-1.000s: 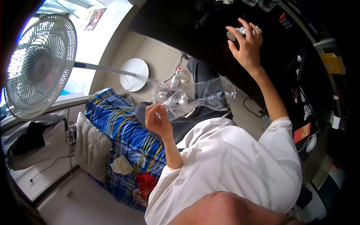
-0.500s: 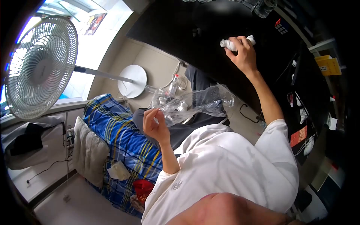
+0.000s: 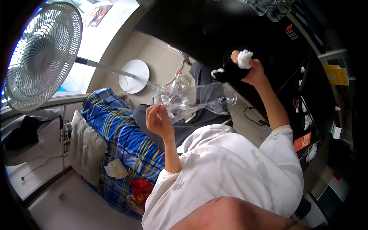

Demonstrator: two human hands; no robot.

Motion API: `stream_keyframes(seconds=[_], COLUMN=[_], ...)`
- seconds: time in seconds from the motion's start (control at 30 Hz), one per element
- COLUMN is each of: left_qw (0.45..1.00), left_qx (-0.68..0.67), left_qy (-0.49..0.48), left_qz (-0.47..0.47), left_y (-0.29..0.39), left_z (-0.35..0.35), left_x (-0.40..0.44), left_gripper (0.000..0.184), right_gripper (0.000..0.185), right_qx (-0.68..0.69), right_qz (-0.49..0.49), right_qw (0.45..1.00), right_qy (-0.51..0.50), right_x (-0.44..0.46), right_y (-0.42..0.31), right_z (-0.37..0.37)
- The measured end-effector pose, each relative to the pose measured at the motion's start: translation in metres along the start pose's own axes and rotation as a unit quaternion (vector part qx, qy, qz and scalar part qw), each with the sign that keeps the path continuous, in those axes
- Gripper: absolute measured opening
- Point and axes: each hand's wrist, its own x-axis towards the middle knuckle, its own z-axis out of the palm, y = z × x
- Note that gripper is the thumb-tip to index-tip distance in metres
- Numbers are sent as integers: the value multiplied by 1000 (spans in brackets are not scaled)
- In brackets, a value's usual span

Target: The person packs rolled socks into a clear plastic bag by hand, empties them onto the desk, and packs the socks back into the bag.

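My left hand (image 3: 160, 123) is closed in a pinch on the rim of a clear plastic bag (image 3: 212, 96), which spreads out to the right over my lap. Whitish pieces show through the bag, too blurred to name. Up by the dark table's near edge, my right hand (image 3: 257, 73) grips a soft black-and-white bundle (image 3: 244, 59). Its white ends stick out on both sides of a black middle, and its kind is unclear. Part of that black middle blends into the table behind it.
The black table (image 3: 168, 19) carries glasses (image 3: 276, 11), a Rubik's cube (image 3: 291, 32) and a red booklet (image 3: 303, 142). A standing fan (image 3: 46, 55) is at left. Bottles (image 3: 177, 82) stand on the floor beyond my knees. A blue plaid cloth (image 3: 122, 130) lies beside me.
My right hand has come down and nearer from over the table, turning the bundle so its black part shows. My left hand still pinches the bag. The view has shifted slightly.
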Motion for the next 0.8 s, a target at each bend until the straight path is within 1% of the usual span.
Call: stream_keyframes(seconds=[0.07, 0.13, 0.17, 0.2, 0.23, 0.3, 0.33, 0.4, 0.47, 0.5, 0.57, 0.6, 0.63, 0.7, 0.73, 0.77, 0.8], left_qw=[1000, 1000, 1000, 999, 999, 999, 999, 1000, 1000, 1000, 1000, 1000, 1000, 1000, 999, 999, 1000], left_qx=[-5, -15, -13, -25, -37, -32, -29, -15, -3, 1, 7, 4, 2, -1, -5, -4, -9], left_qy=[-1, -7, -7, -6, -7, -10, -15, -14, -15, -9, -3, -2, -1, -1, 0, -1, -12], left_qz=[-1, -18, -19, -19, -19, -17, -16, -17, -19, -20, -20, -19, -17, -26, -36, -36, -25], left_y=[2, 4, 5, 6, 7, 6, 6, 4, 2, 2, 1, 0, 0, 1, 2, 3, 3], left_z=[0, 0, 2, 4, 5, 8, 8, 7, 6, 7, 8, 8, 7, 6, 6, 6, 6], left_x=[-3, -6, -7, -8, -9, -10, -10, -9, -8, -8, -7, -6, -6, -6, -6, -7, -7], left_gripper=[10, 9, 9, 9, 9, 9, 9, 9, 9, 9, 8, 8, 8, 8, 8, 8, 8], right_gripper=[64, 71, 75, 78, 74, 74, 86, 76, 63, 60, 59, 60, 63, 64, 67, 68, 68], right_qx=[-47, -78, -107, -169, -179, -182, -133, -20, 30, 55, 51, 10, -29, -98, -106, -145, -193], right_qz=[41, 101, 135, 146, 172, 173, 167, 117, 84, 67, 48, 81, 86, 95, 118, 141, 150], right_qw=[996, 987, 980, 968, 957, 959, 973, 988, 992, 993, 991, 988, 986, 983, 982, 976, 967], right_qy=[-62, -99, -96, -119, -148, -130, -93, -100, -85, -78, -114, -134, -137, -120, -101, -76, -75], right_x=[3, 3, 2, 1, 2, -2, -5, 1, 2, 3, 4, 2, 2, 3, 3, 0, 0], right_y=[8, 16, 19, 33, 37, 44, 46, 30, 10, 0, 1, -7, -7, -2, 5, 13, 20], right_z=[15, 32, 41, 35, 34, 31, 26, 21, 28, 32, 25, 22, 22, 30, 36, 40, 44])
